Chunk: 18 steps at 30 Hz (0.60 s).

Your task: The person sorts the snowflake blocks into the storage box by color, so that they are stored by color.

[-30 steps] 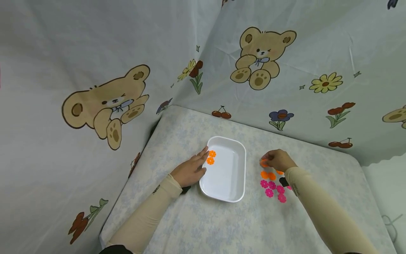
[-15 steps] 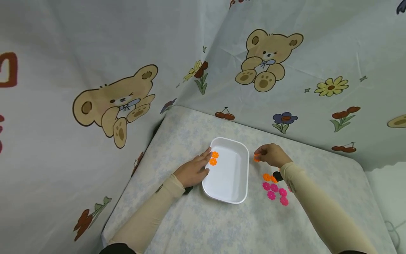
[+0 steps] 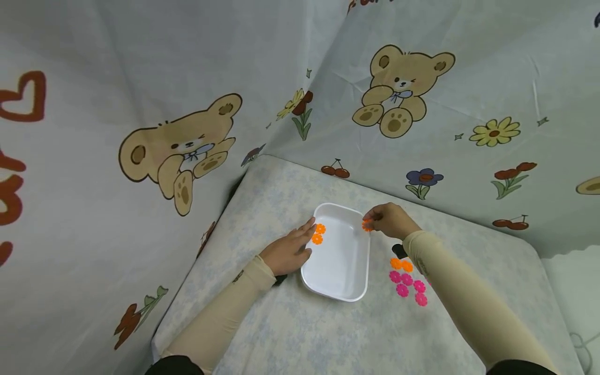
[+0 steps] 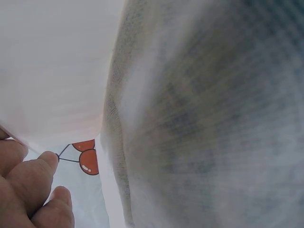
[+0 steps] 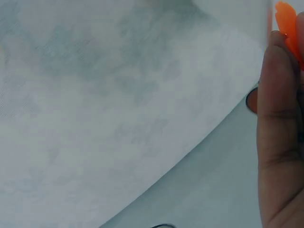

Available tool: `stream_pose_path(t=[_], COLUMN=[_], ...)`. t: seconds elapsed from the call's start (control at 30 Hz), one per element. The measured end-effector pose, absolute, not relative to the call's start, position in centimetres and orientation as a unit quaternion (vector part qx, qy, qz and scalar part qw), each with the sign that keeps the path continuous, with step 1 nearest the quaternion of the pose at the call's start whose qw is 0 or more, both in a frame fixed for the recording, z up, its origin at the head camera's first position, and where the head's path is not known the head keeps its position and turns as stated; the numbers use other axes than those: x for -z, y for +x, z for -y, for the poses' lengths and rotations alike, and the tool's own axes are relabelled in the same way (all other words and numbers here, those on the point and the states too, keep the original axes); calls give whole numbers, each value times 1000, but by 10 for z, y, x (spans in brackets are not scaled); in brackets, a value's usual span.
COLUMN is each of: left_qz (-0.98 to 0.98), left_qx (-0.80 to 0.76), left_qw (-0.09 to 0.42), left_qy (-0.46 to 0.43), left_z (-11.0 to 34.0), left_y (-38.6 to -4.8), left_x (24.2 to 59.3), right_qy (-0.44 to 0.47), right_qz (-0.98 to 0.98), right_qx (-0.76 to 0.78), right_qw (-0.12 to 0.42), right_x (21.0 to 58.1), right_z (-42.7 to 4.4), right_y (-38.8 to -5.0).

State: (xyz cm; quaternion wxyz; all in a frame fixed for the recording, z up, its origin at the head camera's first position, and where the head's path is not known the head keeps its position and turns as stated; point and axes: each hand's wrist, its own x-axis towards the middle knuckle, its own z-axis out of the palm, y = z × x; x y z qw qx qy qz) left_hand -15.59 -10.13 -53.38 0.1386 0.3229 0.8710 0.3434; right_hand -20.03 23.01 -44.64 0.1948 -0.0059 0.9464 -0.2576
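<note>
A white rectangular tray [image 3: 335,260] stands on the table, with two orange flower-shaped pieces [image 3: 318,234] inside near its left wall. Against that left side rests my left hand [image 3: 287,253], its fingers fairly straight and touching the rim. In the left wrist view some fingertips [image 4: 47,161] show beside the tray's pale wall [image 4: 57,71]; a sleeve covers much of that view. Between thumb and fingers my right hand [image 3: 390,221] pinches another orange flower piece [image 3: 366,225] at the tray's upper right rim. That piece [image 5: 286,19] also shows in the right wrist view, partly hidden by fingers.
Right of the tray lie two orange flower pieces [image 3: 401,264] and several pink ones [image 3: 407,280], some perhaps hidden by the right forearm. A curtain [image 3: 281,52] printed with bears and flowers hangs along the table's back and left edges.
My right hand has carried the orange flower piece leftward from the loose pieces to the tray's right rim. The left hand stays at the tray's left side. The head view has shifted slightly.
</note>
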Motion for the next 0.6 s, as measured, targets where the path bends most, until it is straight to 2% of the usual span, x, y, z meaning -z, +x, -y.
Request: stream_pose_path(t=[0.33, 0.6], left_qz=[-876, -872], left_qx=[-338, -340], left_qw=[140, 146], left_qy=[314, 320], left_z=[102, 100], left_y=[-158, -159], left_x=[537, 538], right_qy=[-38, -97], right_qz=[-950, -943], right_qx=[236, 219], right_qw=[202, 232], right_x=[446, 454], right_z=[-170, -123], right_y=[-212, -212])
